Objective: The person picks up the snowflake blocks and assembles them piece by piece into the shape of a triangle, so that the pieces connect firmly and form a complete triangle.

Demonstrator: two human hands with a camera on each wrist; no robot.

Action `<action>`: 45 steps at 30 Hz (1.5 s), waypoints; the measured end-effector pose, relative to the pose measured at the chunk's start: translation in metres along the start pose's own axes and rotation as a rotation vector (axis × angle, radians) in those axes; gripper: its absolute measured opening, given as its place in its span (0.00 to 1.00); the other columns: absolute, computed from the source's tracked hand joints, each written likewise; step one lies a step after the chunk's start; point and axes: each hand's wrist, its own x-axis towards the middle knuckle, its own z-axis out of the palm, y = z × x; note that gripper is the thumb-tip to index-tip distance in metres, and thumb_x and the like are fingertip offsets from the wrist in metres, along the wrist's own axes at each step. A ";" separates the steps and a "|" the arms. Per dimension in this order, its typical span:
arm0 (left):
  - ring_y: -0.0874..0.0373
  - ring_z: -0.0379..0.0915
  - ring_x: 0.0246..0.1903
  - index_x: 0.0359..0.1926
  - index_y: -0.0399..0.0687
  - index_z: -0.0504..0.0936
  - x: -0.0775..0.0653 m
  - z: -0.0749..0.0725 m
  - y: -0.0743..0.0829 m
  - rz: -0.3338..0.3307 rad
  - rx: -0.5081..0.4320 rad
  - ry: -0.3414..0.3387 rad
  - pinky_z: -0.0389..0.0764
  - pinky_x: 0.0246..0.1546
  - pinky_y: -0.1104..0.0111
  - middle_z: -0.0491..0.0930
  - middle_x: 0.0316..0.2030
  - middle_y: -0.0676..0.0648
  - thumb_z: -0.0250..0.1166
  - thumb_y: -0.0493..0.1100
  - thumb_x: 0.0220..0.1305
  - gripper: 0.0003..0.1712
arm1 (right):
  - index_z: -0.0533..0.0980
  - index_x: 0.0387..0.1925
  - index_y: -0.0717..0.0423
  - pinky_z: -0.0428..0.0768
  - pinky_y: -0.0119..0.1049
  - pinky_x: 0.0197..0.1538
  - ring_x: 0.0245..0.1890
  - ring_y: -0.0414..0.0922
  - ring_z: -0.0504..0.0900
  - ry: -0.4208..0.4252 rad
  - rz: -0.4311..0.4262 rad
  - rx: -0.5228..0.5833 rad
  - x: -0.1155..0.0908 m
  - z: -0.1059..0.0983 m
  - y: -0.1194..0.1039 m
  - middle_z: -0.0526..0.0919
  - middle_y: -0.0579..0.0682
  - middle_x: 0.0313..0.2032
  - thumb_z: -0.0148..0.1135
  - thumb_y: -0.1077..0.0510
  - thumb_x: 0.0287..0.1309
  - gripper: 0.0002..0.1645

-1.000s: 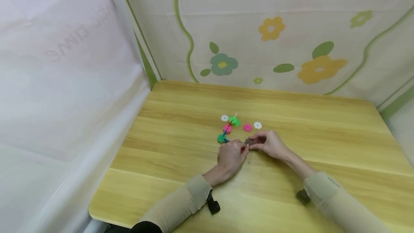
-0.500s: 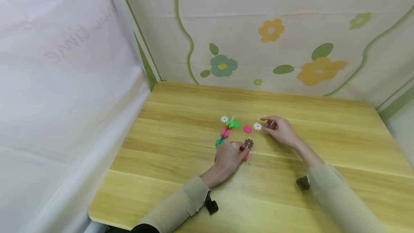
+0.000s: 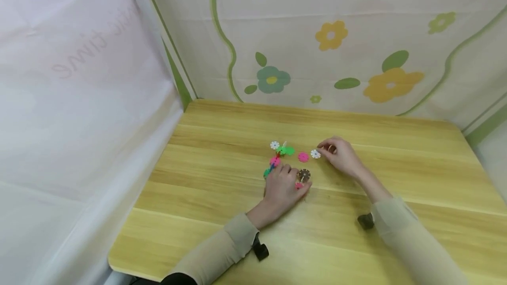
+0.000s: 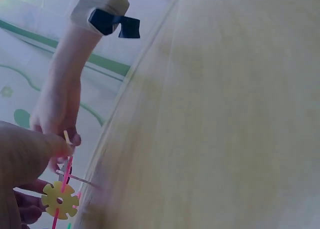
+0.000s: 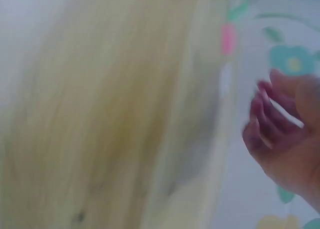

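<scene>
My left hand lies over a chain of notched plastic snowflake discs and covers part of it. In the head view its thumb stands apart from its fingers. A brown disc and a partly hidden pink disc lie by that thumb. In the left wrist view a yellow disc on a pink stick shows beside the fingers. My right hand has its loosely bent fingertips at the right edge of a loose white disc; no grip on it shows. A loose pink disc lies left of it.
The chain's far part has a green disc, a pink disc and a teal disc, joined by coloured sticks. Another white disc lies at its far end. Behind the wooden table hangs a flowered cloth.
My right hand has left the brown disc and moved away and right to the loose white disc. My left thumb, earlier pinched against the fingers by the brown disc, now stands apart.
</scene>
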 end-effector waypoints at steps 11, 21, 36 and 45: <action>0.60 0.80 0.33 0.34 0.53 0.95 -0.001 0.001 -0.003 0.030 -0.055 0.039 0.81 0.39 0.70 0.92 0.31 0.55 0.79 0.50 0.68 0.08 | 0.86 0.41 0.64 0.84 0.28 0.35 0.31 0.44 0.84 -0.281 -0.058 0.203 -0.014 0.020 -0.023 0.89 0.59 0.34 0.68 0.64 0.74 0.05; 0.60 0.78 0.35 0.33 0.47 0.94 -0.006 0.007 -0.006 0.021 -0.239 0.120 0.81 0.35 0.74 0.92 0.30 0.53 0.79 0.40 0.67 0.05 | 0.85 0.39 0.71 0.72 0.25 0.22 0.17 0.35 0.74 -0.332 0.081 0.392 -0.014 0.033 -0.024 0.85 0.54 0.22 0.64 0.66 0.76 0.10; 0.59 0.75 0.33 0.32 0.47 0.95 0.000 0.006 -0.008 0.010 -0.237 0.057 0.74 0.33 0.77 0.93 0.30 0.51 0.77 0.43 0.69 0.08 | 0.87 0.46 0.68 0.79 0.27 0.31 0.29 0.41 0.80 -0.113 0.085 0.173 -0.002 0.012 -0.012 0.90 0.61 0.35 0.70 0.61 0.74 0.11; 0.61 0.70 0.29 0.34 0.48 0.95 0.004 0.005 -0.006 -0.016 -0.200 0.011 0.67 0.30 0.77 0.91 0.27 0.52 0.78 0.50 0.69 0.11 | 0.83 0.54 0.70 0.80 0.33 0.43 0.39 0.50 0.83 -0.047 0.081 -0.024 0.009 0.001 0.010 0.87 0.61 0.39 0.73 0.63 0.70 0.16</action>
